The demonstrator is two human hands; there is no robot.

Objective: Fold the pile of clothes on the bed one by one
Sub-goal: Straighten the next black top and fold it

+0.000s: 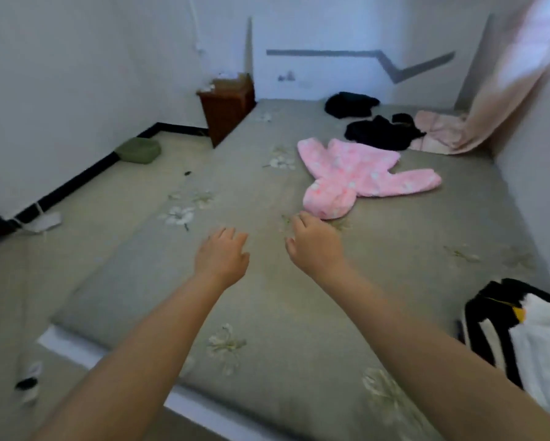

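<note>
Both grips empty, left hand (pixel 223 256) and right hand (pixel 315 245) loose-fingered near pink fleece garment (pixel 353 175) on bed (pixel 267 297)

the room is lit softly and evenly by daylight that seems to enter at the upper right, where the curtain (pixel 518 74) glows pale pink and washes out near the corner, while the bed (pixel 267 297) and walls sit in a cool, slightly dim grey with only faint shadows. the whole picture is soft, with smeared detail on the flower print and on the floor (pixel 76 218). the wide lens bends the wall lines and stretches both forearms at the lower edges.
</note>
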